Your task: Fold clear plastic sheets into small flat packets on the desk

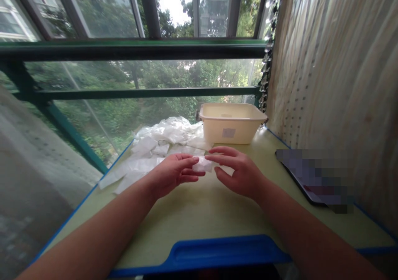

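Between thumb and fingers, my left hand [174, 172] pinches a small, white, translucent plastic packet [202, 164] over the middle of the table. My right hand [238, 168] comes in from the other side, its fingertips at the packet's upper right edge. Its fingers are spread and the thumb stands apart below; whether they press on the packet is hard to see. Behind my left hand lies a heap of white, thin plastic bags [171, 132], some flat and some crumpled. A cream plastic bin [231, 130] stands beyond my right hand.
The light green table [199, 213] has a blue rim with a blue tray recess [230, 249] at its near edge. A dark flat device [307, 180], partly blurred out, lies on the right. A green railing [149, 93] and windows stand behind; a curtain [338, 85] hangs at right.
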The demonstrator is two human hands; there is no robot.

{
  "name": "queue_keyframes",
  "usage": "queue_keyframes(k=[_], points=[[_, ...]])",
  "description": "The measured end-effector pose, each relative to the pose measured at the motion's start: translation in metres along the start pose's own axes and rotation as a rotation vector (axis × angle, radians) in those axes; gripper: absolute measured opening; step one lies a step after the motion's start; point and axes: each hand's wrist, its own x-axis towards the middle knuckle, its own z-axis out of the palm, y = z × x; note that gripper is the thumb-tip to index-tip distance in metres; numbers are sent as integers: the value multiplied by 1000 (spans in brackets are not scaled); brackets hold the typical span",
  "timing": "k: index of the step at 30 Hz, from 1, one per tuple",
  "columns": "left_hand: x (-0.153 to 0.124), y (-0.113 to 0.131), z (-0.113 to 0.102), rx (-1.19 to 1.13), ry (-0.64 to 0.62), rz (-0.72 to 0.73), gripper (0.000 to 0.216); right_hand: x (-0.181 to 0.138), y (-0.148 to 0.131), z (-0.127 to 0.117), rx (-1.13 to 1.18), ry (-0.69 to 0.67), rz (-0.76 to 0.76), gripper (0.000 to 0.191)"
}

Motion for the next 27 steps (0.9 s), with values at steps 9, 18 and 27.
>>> queue_keyframes(k=[9, 18, 27], points=[[1, -3, 2, 5, -42, -37, 17, 2, -6, 2, -106, -5, -113, 13], [-2, -2, 4, -12, -71, -80, 17, -1, -5, 5, -283, 24, -180, 13], [-4, -5, 8, 37, -128, -4, 15, -1, -6, 4, -282, 58, -158, 14]])
